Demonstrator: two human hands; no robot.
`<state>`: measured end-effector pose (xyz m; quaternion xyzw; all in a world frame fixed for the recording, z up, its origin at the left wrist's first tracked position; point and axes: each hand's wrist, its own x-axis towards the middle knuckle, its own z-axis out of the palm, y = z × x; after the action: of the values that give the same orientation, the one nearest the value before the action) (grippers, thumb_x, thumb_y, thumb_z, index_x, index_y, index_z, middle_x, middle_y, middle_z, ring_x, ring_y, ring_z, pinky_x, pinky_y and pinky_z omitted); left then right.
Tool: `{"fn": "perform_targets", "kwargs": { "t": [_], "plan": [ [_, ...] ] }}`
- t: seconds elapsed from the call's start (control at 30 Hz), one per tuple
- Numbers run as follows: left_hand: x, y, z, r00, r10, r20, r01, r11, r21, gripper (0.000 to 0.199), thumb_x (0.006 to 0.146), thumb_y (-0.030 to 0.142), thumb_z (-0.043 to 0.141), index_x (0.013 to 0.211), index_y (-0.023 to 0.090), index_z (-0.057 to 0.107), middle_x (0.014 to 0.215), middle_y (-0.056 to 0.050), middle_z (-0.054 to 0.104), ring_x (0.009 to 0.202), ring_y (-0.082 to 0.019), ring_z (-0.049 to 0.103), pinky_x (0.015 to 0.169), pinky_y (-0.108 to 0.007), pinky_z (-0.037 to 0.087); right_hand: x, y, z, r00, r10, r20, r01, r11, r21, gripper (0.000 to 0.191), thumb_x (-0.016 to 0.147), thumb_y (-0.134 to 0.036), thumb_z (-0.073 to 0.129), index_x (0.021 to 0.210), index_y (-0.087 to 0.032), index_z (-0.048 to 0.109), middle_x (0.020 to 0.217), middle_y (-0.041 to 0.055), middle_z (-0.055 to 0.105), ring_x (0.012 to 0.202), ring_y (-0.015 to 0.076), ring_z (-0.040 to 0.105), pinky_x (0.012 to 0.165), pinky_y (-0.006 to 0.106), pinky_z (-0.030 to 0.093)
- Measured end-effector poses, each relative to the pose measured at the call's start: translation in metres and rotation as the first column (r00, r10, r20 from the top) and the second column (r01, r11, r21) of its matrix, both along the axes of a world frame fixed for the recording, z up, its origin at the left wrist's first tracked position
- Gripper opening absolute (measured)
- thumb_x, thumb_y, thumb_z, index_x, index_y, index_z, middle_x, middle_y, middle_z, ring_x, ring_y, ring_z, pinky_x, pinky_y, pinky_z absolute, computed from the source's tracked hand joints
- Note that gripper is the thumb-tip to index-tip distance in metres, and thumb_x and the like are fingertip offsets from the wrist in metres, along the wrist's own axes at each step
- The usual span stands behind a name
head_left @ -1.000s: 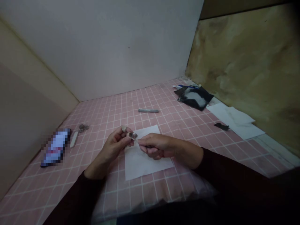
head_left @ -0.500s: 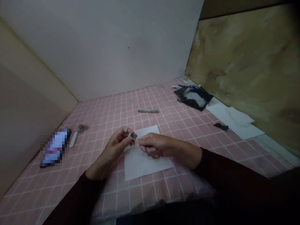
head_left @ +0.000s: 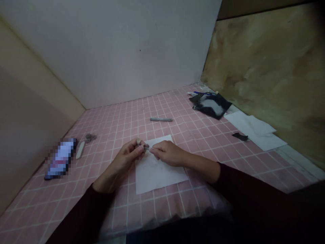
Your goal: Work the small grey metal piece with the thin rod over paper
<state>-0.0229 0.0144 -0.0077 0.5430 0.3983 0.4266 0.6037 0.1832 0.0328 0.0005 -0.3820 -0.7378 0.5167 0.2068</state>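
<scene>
Pinched between the thumb and fingers of the left hand (head_left: 128,152), a small greyish piece (head_left: 146,146) is held at the fingertips, its shape partly hidden. Beside it, the right hand (head_left: 170,153) is held with fingers curled in and fingertips close to the piece; whether anything is gripped there cannot be told.

The whole surface is covered by a pink checked cloth (head_left: 114,118). White papers (head_left: 254,134) are laid overlapping at the right, and a white sheet (head_left: 159,176) is spread beneath the hands. Near the papers, a black sheet (head_left: 213,106) is marked with a whitish patch. At the far left, a phone-like device (head_left: 60,159) is obscured by pixelation. Beyond the hands, a grey rod (head_left: 160,119) is laid crosswise. Beside the device, a white strip (head_left: 80,150) is placed, with a grey cluster (head_left: 90,137) just past its end. A black scrap (head_left: 240,136) is seen next to the papers.
</scene>
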Motion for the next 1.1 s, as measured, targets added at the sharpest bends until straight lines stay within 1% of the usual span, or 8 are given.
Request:
{"fn": "perform_targets", "kwargs": {
  "t": [0.2,0.27,0.4,0.53,0.67,0.87,1.0,1.1],
  "plan": [
    [0.007,-0.011,0.009,0.993,0.114,0.028,-0.116,0.989,0.091,0.02,0.084,0.023,0.075,0.099,0.021,0.063,0.092,-0.001,0.061,0.085,-0.014,0.058,0.076,-0.025,0.046,0.005,0.008,-0.004,0.879,0.171,-0.445,-0.457,0.569,-0.684,0.04,0.104,-0.039,0.031,0.07,-0.02,0.042,0.044,-0.012,0.023,0.039,0.0062,0.007,0.039,0.019,0.014],
    [0.007,-0.011,0.008,0.993,0.112,0.023,-0.113,0.99,0.08,0.019,0.084,0.024,0.075,0.099,0.02,0.064,0.089,-0.001,0.062,0.081,-0.014,0.058,0.074,-0.025,0.046,0.005,0.008,-0.006,0.895,0.164,-0.416,-0.423,0.611,-0.669,0.039,0.103,-0.04,0.033,0.072,-0.02,0.044,0.045,-0.0119,0.024,0.039,0.0062,0.009,0.039,0.019,0.015],
    [0.005,-0.005,0.003,0.999,0.053,-0.005,-0.053,0.998,0.04,0.016,0.088,0.031,0.071,0.091,0.016,0.066,0.073,0.0,0.057,0.064,-0.01,0.049,0.061,-0.022,0.039,0.002,0.003,-0.004,0.996,0.053,-0.071,-0.068,0.967,-0.245,0.035,0.1,-0.036,0.045,0.069,-0.019,0.047,0.052,-0.0059,0.037,0.046,0.0077,0.029,0.047,0.023,0.023],
    [0.004,-0.001,-0.001,0.998,0.042,0.039,-0.041,0.999,-0.024,0.026,0.091,0.039,0.067,0.081,0.015,0.063,0.061,0.003,0.05,0.053,-0.008,0.038,0.052,-0.02,0.03,-0.001,-0.001,-0.002,0.99,-0.12,0.07,0.089,0.933,0.349,0.028,0.094,-0.027,0.056,0.069,-0.018,0.047,0.063,-0.0025,0.043,0.06,0.0096,0.036,0.061,0.026,0.026],
    [0.006,-0.004,0.0,0.995,0.092,0.046,-0.092,0.996,-0.004,0.021,0.085,0.033,0.075,0.091,0.016,0.065,0.075,0.0,0.058,0.065,-0.01,0.05,0.063,-0.022,0.04,-0.002,0.0,0.0,1.0,0.003,-0.01,-0.004,0.995,-0.095,0.035,0.097,-0.03,0.048,0.064,-0.018,0.047,0.053,-0.0041,0.04,0.051,0.0087,0.035,0.053,0.024,0.026],
    [0.007,-0.011,0.008,0.985,0.132,0.107,-0.143,0.985,0.1,0.023,0.081,0.028,0.078,0.095,0.018,0.063,0.089,-0.004,0.062,0.085,-0.016,0.059,0.08,-0.029,0.046,0.002,0.004,-0.005,0.903,0.088,-0.42,-0.389,0.579,-0.716,0.038,0.095,-0.046,0.046,0.067,-0.021,0.04,0.045,-0.0119,0.026,0.039,0.0057,0.009,0.037,0.02,0.013],
    [0.002,-0.008,0.006,0.994,0.093,0.059,-0.097,0.993,0.069,0.025,0.081,0.034,0.077,0.093,0.016,0.065,0.083,-0.002,0.061,0.072,-0.012,0.055,0.072,-0.027,0.042,-0.001,0.005,-0.012,0.973,0.114,-0.202,-0.21,0.8,-0.562,0.042,0.094,-0.054,0.043,0.067,-0.022,0.045,0.043,-0.01,0.027,0.038,0.0079,0.016,0.039,0.022,0.017],
    [-0.002,-0.005,0.002,0.999,0.031,0.024,-0.03,0.999,-0.029,0.031,0.083,0.043,0.073,0.08,0.015,0.06,0.067,0.002,0.053,0.059,-0.01,0.045,0.06,-0.026,0.034,-0.006,0.003,-0.011,0.998,0.003,0.057,-0.003,1.0,-0.003,0.039,0.092,-0.046,0.049,0.063,-0.021,0.046,0.051,-0.0034,0.039,0.047,0.011,0.033,0.049,0.026,0.025]
  ]
}}
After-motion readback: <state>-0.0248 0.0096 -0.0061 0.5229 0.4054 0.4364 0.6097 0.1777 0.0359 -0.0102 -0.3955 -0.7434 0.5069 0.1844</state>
